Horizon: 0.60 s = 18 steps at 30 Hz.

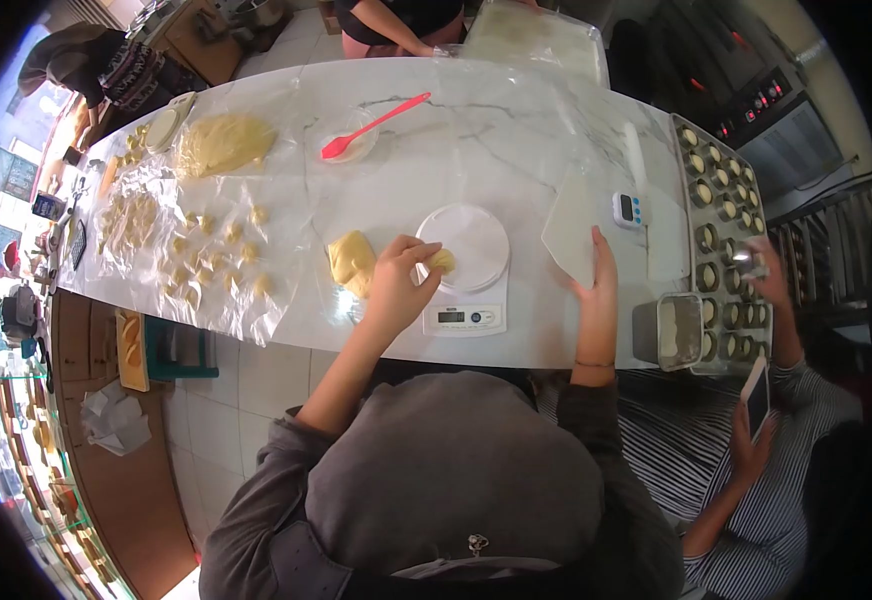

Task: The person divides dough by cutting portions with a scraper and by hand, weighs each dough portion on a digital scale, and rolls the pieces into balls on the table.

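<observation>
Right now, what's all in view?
Table: 1, white, centre
Scale: 1, white, near edge
Dough piece: 1, yellow, scale's left side
Dough lump: 1, yellow, left of scale
Plastic sheet: 1+, clear, left
Dough balls: many, yellow, left
Large dough: 1, yellow, far left
Bowl: 1, clear, far middle
Utensil: 1, red, over bowl
Flat sheet: 1, white, right of scale
Timer-like device: 1, white-blue, table's right
Tray: 1, metal, right end
Round moulds: many, metallic, on tray
Tin: 1, grey, beside tray
Phone: 1, pale-edged, lower right
Appliance: 1, grey, upper right
Other people: 3+, dark or striped clothes, around table
Left hand: 1, bare, holding dough piece
Right hand: 1, bare, at flat sheet
</observation>
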{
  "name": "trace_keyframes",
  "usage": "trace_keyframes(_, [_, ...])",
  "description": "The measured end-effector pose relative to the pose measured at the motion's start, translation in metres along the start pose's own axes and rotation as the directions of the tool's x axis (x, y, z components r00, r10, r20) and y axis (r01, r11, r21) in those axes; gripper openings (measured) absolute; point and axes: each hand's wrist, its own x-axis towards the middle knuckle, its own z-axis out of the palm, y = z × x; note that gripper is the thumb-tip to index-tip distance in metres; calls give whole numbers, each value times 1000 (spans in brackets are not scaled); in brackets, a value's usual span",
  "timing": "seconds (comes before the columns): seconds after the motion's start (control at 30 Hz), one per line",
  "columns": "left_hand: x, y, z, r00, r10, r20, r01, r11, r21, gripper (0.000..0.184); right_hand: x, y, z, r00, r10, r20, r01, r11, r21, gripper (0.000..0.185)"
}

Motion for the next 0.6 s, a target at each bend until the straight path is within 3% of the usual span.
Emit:
trace_keyframes(0.1, [11, 0, 12, 997, 70, -10, -70, 996, 52, 31, -21, -2, -1, 994, -113, 5, 113, 993, -23, 46])
trace_keyframes(0.2, [19, 6, 17, 998, 54, 18, -54, 998, 33, 28, -45, 2, -1, 998, -66, -7, 66, 997, -39, 45])
trace_keyframes(0.27, [25, 9, 19, 998, 39, 58, -41, 999, 21, 26, -44, 0, -7, 924, 164, 346, -251, 942, 222, 43])
trace_keyframes(0.33, [26, 9, 19, 998, 35, 60, -35, 999, 0, 23, -43, -1, -4, 793, 202, 575, -472, 800, 370, 41])
trace_keyframes(0.4, [26, 10, 18, 997, 25, 68, -24, 1000, -11, 22, -29, 7, 14, 731, 144, 667, -575, 657, 488, 40])
trace_keyframes(0.5, [22, 9, 15, 997, 16, 71, -17, 1000, 8, 22, 7, 14, 38, 756, 77, 650, -510, 691, 512, 37])
trace_keyframes(0.6, [20, 5, 13, 999, 31, 42, -33, 999, 40, 21, 14, 13, 75, 933, 117, 340, -256, 879, 403, 39])
